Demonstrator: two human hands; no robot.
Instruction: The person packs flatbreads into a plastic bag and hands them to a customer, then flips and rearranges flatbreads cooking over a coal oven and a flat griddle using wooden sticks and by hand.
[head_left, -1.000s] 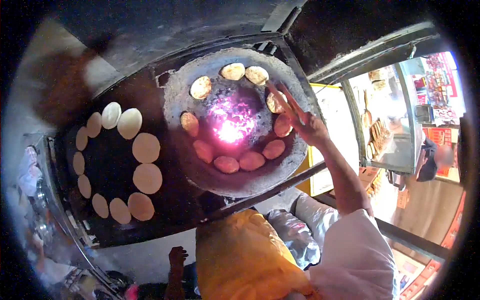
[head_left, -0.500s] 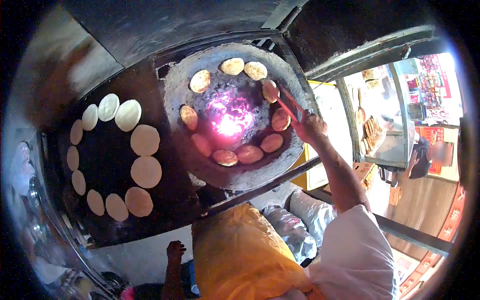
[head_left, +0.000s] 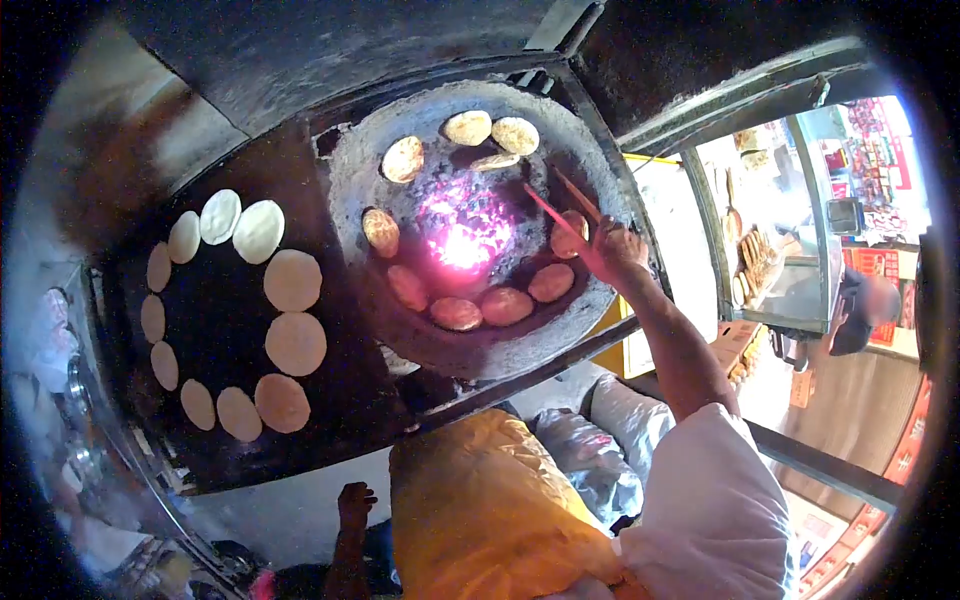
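Right grip (head_left: pixel 620 252) clenched on tongs (head_left: pixel 547 207); tips apart, nothing between them. Tilted flatbread (head_left: pixel 495 161) just beyond the tips, 1 o'clock of the coals (head_left: pixel 465 240), inside the round oven (head_left: pixel 352 200). Left grip (head_left: pixel 356 500) at 7 o'clock of the oven, in shadow; can't tell if it holds anything. Around: more breads ringing the coals, pale rounds (head_left: pixel 293 281) on the dark bench (head_left: pixel 220 320) at 9 o'clock, sacks (head_left: pixel 590 465) at 5, display case (head_left: pixel 775 250) and another person (head_left: pixel 852 318) at 3. Right grip and tongs partly block the 3 o'clock bread (head_left: pixel 568 238). Coal glare washes out the middle; frame edges go black. Tilted one's thin, near edge-on, pale with browning; lower breads look pink.
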